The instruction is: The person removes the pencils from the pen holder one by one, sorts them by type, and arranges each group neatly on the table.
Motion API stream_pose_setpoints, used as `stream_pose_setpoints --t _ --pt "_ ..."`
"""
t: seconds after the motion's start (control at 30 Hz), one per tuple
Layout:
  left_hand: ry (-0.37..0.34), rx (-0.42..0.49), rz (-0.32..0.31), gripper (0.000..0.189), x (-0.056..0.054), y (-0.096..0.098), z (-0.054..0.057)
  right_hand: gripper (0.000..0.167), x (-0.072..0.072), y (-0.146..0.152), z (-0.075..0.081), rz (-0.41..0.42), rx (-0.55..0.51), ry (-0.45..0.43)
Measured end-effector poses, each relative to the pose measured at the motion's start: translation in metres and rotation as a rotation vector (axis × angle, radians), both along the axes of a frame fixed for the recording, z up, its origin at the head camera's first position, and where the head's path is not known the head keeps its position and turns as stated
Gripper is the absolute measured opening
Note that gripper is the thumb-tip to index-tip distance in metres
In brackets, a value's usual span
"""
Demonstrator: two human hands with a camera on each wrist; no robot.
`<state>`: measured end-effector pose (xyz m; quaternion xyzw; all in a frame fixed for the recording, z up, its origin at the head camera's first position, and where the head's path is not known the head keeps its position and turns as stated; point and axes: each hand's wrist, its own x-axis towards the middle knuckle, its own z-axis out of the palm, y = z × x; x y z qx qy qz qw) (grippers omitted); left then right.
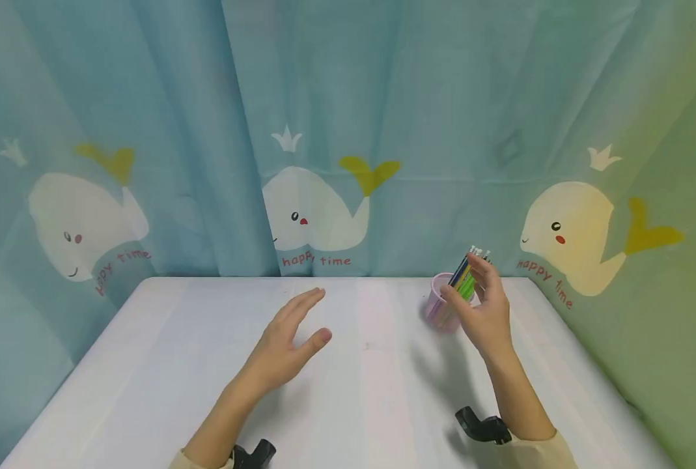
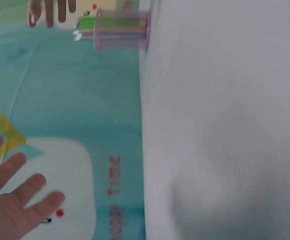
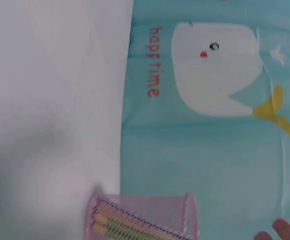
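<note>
A pink mesh pencil cup (image 1: 439, 314) stands near the table's far edge, right of the middle. Several pencils (image 1: 461, 271) lean in it, green and dark ones among them; their tops poke out past the rim. My right hand (image 1: 488, 319) hovers at the cup, fingers spread and slightly bent. From the left wrist view, a gap shows between the right hand's fingers (image 2: 49, 12) and the pencils (image 2: 86, 24). Left of the cup, my left hand (image 1: 283, 345) is held over the table with its fingers extended, touching nothing.
The white table (image 1: 207, 365) reaches back to a blue-green curtain (image 1: 441, 130) printed with whales and lettering. Black wrist mounts (image 1: 482, 426) sit by both sleeves. Shadows of the arms fall on the tabletop.
</note>
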<state>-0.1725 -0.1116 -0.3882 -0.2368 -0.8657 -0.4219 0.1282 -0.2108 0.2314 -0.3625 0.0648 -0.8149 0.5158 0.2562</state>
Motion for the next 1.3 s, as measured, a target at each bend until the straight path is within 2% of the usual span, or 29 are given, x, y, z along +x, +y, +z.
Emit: stream_pose_setpoints --t 0.1,0.2,0.3,0.4,0.63,0.77,1.0,1.1,1.3 --pt "0.004 0.120 -0.074 0.057 0.000 0.010 -0.005 0.066 -0.004 0.010 -0.002 -0.055 -0.145 -0.059" --pt "-0.020 0.197 -0.135 0.055 -0.004 0.022 -0.006 0.067 -0.008 0.021 -0.002 -0.078 -0.233 -0.154" --pt "-0.066 0.217 -0.179 0.056 -0.010 0.037 -0.007 0.075 -0.011 0.032 -0.005 -0.062 -0.264 -0.268" --pt "-0.105 0.218 -0.228 0.056 -0.019 0.051 -0.006 0.082 -0.014 0.039 -0.009 -0.055 -0.289 -0.338" --pt "-0.224 0.286 -0.308 0.056 -0.040 0.078 -0.007 0.090 -0.021 0.048 -0.017 -0.074 -0.378 -0.404" --pt "-0.293 0.326 -0.329 0.056 -0.055 0.092 -0.006 0.095 -0.026 0.050 -0.022 -0.023 -0.412 -0.421" --pt "-0.359 0.341 -0.324 0.057 -0.081 0.112 -0.009 0.094 -0.030 0.049 -0.027 0.073 -0.445 -0.436" --pt "-0.387 0.340 -0.324 0.058 -0.088 0.121 -0.012 0.095 -0.031 0.047 -0.027 0.109 -0.473 -0.445" --pt "-0.433 0.339 -0.326 0.062 -0.098 0.140 -0.014 0.094 -0.032 0.043 -0.031 0.112 -0.459 -0.454"
